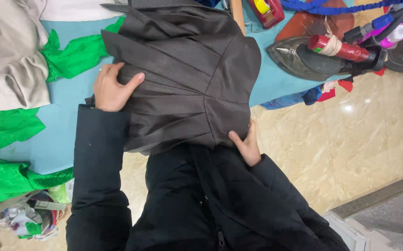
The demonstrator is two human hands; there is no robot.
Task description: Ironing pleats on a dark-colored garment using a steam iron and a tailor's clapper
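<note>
A dark grey pleated garment piece [187,79] lies over the edge of a light blue table [66,125], its lower part hanging off toward me. My left hand [112,87] rests flat on the fabric's left edge, fingers spread, a ring on one finger. My right hand [245,145] pinches the fabric's lower right corner at the table edge, thumb on top. Both arms are in dark jacket sleeves.
Green cloth pieces [73,56] and beige fabric [6,51] lie at the left. A flat iron [303,58] with a red handle sits at the right table edge, with cords and a spray bottle [399,33] behind. Tiled floor [350,139] lies below; scraps sit bottom left.
</note>
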